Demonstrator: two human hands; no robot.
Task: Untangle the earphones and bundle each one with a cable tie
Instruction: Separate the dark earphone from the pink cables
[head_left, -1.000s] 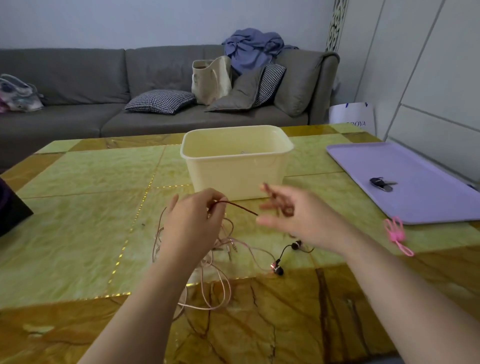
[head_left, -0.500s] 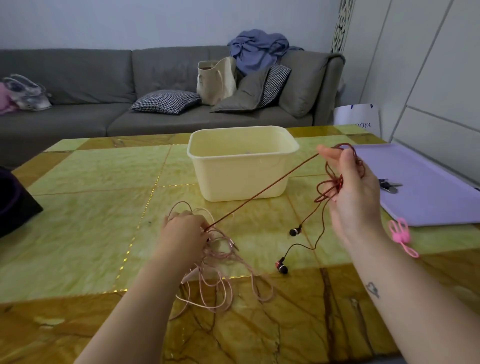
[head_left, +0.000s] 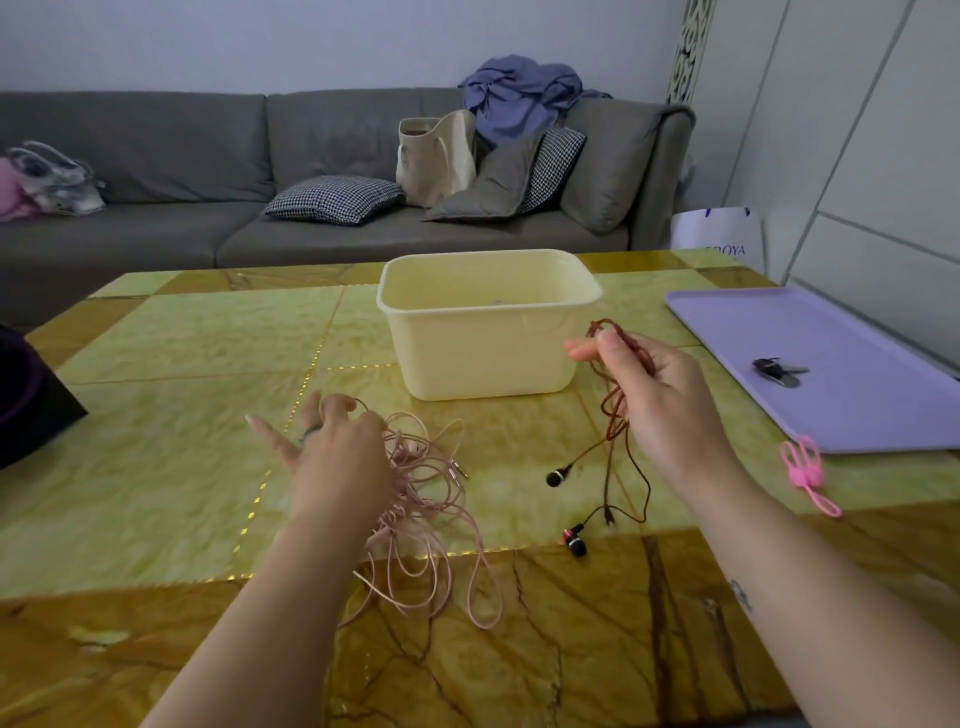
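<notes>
Red cord no longer runs taut between our hands: the red earphones (head_left: 615, 415) are out of the pink tangle and hang loose from our right hand (head_left: 670, 395), which has dropped lower, in front of the tub. Our left hand (head_left: 337, 457) has let go and opened.

Hands are well apart. Right hand pinches a bunched loop of the red cord between thumb and fingers, and both earbuds trail onto the table (head_left: 156, 415). Left hand has its fingers spread over the pink earphones (head_left: 431, 509), gripping nothing. Whether it presses on them we cannot tell. The pink ones lie on the table as a loose heap of loops, still knotted.

We judge the step in hand to be coiling the red pair for tying. To do it well:
- keep the pinch and wind the slack in even loops
- gather the buds last so they don't snag
- keep the red cord away from the pink heap
- fetch a pink cable tie (head_left: 808, 470) with the free left hand, or set the coil down first

Containers:
- Cream tub (head_left: 483, 353) has a small grey speck near its back wall, not identifiable, and most of the inside is hidden.
- Purple tray (head_left: 857, 415) holds a bunch of keys (head_left: 776, 370).
- The ties lie on the table just beside the tray, not in it.
</notes>
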